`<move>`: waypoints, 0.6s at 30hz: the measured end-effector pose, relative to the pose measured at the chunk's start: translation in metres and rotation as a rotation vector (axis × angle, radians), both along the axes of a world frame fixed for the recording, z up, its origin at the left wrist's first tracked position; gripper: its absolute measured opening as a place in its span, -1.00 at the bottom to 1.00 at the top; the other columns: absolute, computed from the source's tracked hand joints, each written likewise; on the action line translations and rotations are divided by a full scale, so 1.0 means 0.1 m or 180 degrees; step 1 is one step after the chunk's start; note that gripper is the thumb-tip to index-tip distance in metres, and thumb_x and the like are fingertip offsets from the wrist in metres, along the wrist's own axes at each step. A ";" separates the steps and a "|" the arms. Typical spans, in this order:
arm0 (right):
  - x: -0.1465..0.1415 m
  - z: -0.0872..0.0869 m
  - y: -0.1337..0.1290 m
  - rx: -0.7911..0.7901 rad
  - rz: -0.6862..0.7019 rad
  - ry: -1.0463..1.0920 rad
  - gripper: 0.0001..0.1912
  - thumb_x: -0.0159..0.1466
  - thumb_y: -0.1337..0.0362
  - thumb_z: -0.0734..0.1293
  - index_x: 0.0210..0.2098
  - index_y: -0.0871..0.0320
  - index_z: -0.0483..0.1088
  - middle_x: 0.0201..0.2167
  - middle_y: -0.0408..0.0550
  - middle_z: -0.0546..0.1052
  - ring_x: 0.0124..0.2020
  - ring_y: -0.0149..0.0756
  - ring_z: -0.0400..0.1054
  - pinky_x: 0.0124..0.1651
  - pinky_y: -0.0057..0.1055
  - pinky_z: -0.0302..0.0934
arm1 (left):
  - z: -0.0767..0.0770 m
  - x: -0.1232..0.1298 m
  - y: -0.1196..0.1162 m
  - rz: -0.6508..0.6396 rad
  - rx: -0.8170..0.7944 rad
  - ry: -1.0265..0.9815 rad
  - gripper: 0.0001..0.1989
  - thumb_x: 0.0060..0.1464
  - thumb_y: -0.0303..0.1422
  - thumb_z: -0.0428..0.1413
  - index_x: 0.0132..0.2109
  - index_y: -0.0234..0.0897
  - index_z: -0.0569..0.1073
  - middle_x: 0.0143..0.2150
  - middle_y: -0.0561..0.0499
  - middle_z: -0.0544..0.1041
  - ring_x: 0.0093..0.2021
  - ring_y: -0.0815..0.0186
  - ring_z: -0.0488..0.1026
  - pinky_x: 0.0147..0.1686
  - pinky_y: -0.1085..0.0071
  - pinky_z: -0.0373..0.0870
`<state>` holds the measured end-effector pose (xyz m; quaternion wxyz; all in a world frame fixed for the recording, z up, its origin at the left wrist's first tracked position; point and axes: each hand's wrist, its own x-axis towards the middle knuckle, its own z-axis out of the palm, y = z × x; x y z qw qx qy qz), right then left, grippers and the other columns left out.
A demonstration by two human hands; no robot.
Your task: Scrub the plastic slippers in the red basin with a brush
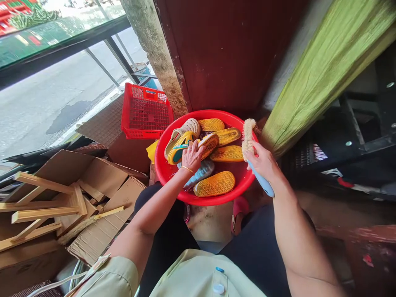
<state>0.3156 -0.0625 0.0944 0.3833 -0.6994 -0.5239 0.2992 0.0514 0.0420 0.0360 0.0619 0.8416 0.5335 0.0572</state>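
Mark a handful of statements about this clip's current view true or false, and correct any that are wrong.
1. The right hand holds a brush with a blue handle. True.
2. The left hand is held well clear of the tub. False: the left hand is over the tub, touching the shoes in it.
3. A thin bracelet is on the left wrist. True.
4. The tub is green. False: it is red.
5. The crate is piled with shoes. False: no shoes show in the crate.
6. A green cloth hangs to the right of the tub. True.
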 end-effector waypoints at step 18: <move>0.09 0.03 0.07 -0.0052 0.0107 0.0246 -0.38 0.36 0.02 0.30 0.34 0.15 0.35 -0.39 -0.08 0.62 -0.60 -0.31 0.47 -0.50 -0.41 0.42 | -0.48 1.60 0.29 -0.0952 -0.0908 -0.0031 -0.42 0.16 -0.32 0.23 0.29 -0.38 0.39 0.29 -0.43 0.42 0.28 -0.17 0.39 0.27 0.00 0.26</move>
